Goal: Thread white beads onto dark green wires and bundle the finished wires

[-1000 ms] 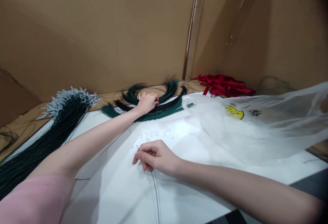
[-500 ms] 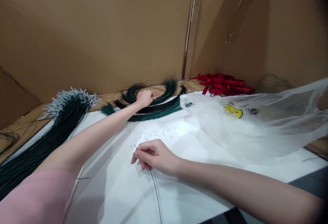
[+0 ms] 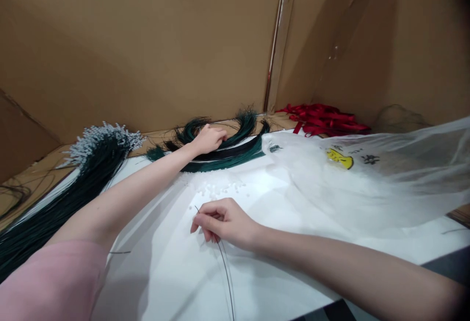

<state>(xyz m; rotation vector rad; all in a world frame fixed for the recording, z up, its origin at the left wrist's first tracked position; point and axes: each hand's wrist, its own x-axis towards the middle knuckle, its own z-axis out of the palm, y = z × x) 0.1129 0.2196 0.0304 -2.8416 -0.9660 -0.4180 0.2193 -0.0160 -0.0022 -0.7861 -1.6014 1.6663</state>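
Between the thumb and fingers of my right hand (image 3: 225,220) is a thin dark wire (image 3: 228,277), its short tip poking up past the fingertips and its long end hanging down toward the front. My left hand (image 3: 210,140) reaches to the back, over curved bundles of dark green wire (image 3: 235,157). Its fingers are curled in, and whatever lies between them is hidden. Small white beads (image 3: 220,188) are scattered on the white surface (image 3: 183,277) between my two hands.
At left lies a thick bundle of green wires (image 3: 91,179) with pale beaded tips. A translucent plastic bag (image 3: 312,179) with a yellow print covers the right side. Red ribbons (image 3: 326,119) are heaped behind it. Cardboard walls (image 3: 147,52) enclose the back and sides.
My left hand has shifted slightly over the green bundles, and its fingers look a little less tightly curled. The right hand keeps its hold on the wire. The view has moved a little.
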